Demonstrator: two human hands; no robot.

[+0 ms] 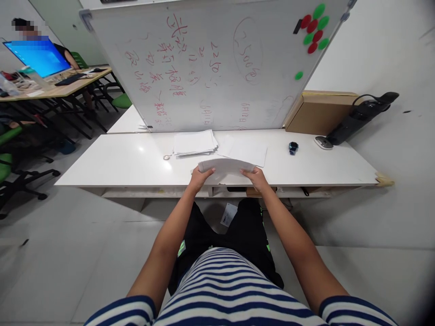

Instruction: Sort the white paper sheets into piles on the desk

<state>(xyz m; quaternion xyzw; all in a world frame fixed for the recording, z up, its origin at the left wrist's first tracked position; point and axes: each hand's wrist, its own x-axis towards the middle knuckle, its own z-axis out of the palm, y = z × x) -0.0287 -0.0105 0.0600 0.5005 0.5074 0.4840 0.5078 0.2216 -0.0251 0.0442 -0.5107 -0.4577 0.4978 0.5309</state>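
Two hands (200, 179) (257, 177) hold curved paper (227, 167) between them.

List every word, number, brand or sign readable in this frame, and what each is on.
"2500", circled in red: whiteboard.
"2250", in red: whiteboard.
"6月", twice: low on the whiteboard; the days are unclear.
Other red handwriting: not reliably legible.
White card between the legs: print too small.
Green trouser print: unreadable.
Held sheets: no readable text.

white paper (227, 169), far edge arched, gripped at both sides, by white desk's (112, 158) front edge
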